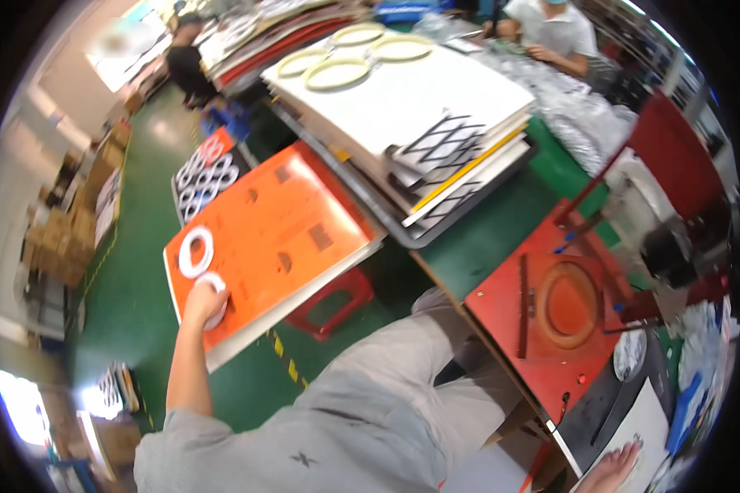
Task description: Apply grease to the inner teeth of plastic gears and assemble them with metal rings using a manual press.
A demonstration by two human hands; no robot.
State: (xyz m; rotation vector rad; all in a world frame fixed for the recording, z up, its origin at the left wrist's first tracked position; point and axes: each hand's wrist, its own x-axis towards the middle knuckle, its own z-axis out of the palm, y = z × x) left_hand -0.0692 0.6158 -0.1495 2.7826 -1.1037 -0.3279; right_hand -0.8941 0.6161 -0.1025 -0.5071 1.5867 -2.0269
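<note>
My left hand (201, 306) is stretched out to the left over an orange board (275, 218), its fingers closed on a white ring (215, 281). Just beyond it a second white ring (196, 251) lies flat on the board. At the lower right, my right hand (613, 468) is palm up with the fingers apart, holding nothing. It is beside a white sheet (645, 423) on the workbench. Nearby on that bench is a red plate (510, 300) carrying a brownish-red ring-shaped fixture (567, 304).
A tall stack of white boards (419, 107) carries several pale yellow rings (337, 74). A red stool (333, 304) stands under the orange board. A red chair-like frame (678, 156) rises at right. One person (555, 37) sits across; another (187, 62) is far left.
</note>
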